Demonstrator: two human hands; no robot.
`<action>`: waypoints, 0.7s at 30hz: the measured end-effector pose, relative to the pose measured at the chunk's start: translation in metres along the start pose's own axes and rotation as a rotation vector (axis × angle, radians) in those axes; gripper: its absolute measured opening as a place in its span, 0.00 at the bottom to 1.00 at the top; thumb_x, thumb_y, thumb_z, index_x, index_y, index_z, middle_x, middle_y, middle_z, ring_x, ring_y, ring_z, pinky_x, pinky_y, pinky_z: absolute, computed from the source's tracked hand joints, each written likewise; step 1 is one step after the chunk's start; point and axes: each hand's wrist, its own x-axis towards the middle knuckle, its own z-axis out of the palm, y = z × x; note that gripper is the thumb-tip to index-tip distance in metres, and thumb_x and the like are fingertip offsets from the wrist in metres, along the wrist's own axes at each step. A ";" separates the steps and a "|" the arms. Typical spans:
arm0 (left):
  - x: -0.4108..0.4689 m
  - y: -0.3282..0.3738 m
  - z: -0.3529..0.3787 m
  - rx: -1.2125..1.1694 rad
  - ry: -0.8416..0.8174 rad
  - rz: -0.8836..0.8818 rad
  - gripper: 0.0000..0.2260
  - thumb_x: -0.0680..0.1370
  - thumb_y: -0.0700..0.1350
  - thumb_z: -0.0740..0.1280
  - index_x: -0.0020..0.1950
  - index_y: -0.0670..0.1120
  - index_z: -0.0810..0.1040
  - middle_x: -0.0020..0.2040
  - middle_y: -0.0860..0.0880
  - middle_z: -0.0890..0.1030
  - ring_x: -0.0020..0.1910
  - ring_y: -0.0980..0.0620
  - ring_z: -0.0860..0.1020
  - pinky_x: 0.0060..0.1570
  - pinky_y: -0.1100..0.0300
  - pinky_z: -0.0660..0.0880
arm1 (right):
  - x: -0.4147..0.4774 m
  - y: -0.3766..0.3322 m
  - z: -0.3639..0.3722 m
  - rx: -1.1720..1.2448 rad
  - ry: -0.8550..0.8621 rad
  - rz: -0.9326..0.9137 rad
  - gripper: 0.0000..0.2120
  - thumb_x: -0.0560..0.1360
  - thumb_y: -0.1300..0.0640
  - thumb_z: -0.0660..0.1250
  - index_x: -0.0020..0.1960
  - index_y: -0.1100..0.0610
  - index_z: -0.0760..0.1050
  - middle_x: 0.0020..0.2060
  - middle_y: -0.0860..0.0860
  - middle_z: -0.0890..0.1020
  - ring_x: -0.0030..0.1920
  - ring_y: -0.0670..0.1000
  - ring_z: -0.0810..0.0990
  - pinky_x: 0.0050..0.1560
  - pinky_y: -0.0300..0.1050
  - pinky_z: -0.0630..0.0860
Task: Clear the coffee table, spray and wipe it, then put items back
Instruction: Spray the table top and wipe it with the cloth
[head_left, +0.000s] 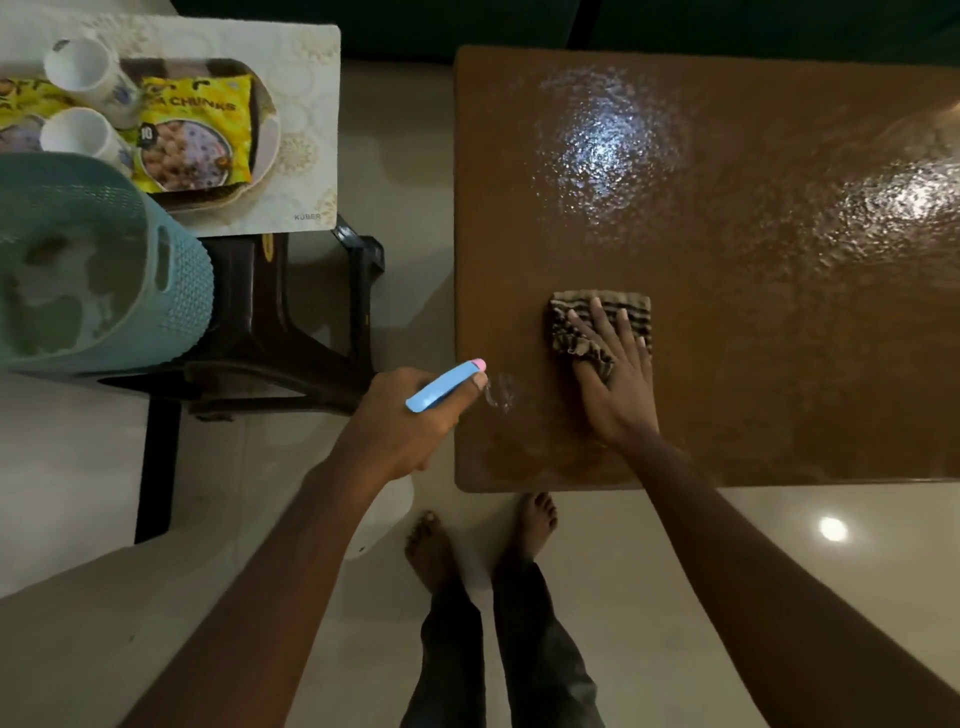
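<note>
Coffee table stands bare of its items, and the spray-and-wipe step looks to be the one in hand. The right hand lies flat with fingers spread and straight, pressing a folded striped cloth onto the near left part of the top. Just beside it, at the table's left edge, the left hand has its fingers curled round a blue spray bottle whose pink nozzle points over the surface. A small pale patch of spray shows on the wood right in front of that nozzle, between the two hands.

Farther out, the top shines with a rippled, wet-looking gloss under two light reflections, though whether that is liquid or the finish cannot be told.

Off to the left, well apart from the table, a dark stool carries a placemat with two white cups and a yellow snack packet; a teal basket sits beside them.

The next move probably calls for sliding the cloth left across the fresh patch near the corner, keeping the palm flat and working outward. Returning the items likely waits until the top is dry.
</note>
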 end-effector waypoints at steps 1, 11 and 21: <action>-0.003 -0.003 0.003 0.019 -0.014 0.017 0.22 0.74 0.62 0.65 0.38 0.43 0.78 0.34 0.42 0.80 0.23 0.52 0.74 0.26 0.62 0.74 | -0.009 0.001 0.002 0.015 0.013 0.017 0.24 0.78 0.45 0.52 0.73 0.30 0.56 0.77 0.33 0.50 0.78 0.38 0.39 0.74 0.39 0.33; -0.029 -0.041 0.002 0.092 -0.007 0.043 0.27 0.74 0.65 0.66 0.36 0.39 0.78 0.31 0.38 0.76 0.27 0.40 0.75 0.28 0.46 0.75 | -0.031 -0.003 0.012 0.042 0.043 0.128 0.27 0.78 0.42 0.48 0.76 0.33 0.53 0.78 0.33 0.46 0.77 0.39 0.37 0.76 0.45 0.35; -0.041 -0.042 -0.011 -0.089 0.109 0.075 0.28 0.71 0.65 0.64 0.40 0.38 0.80 0.36 0.35 0.79 0.32 0.37 0.77 0.26 0.46 0.75 | -0.054 -0.067 0.088 -0.235 -0.082 -0.220 0.30 0.77 0.39 0.46 0.79 0.38 0.49 0.80 0.43 0.46 0.80 0.50 0.39 0.78 0.52 0.39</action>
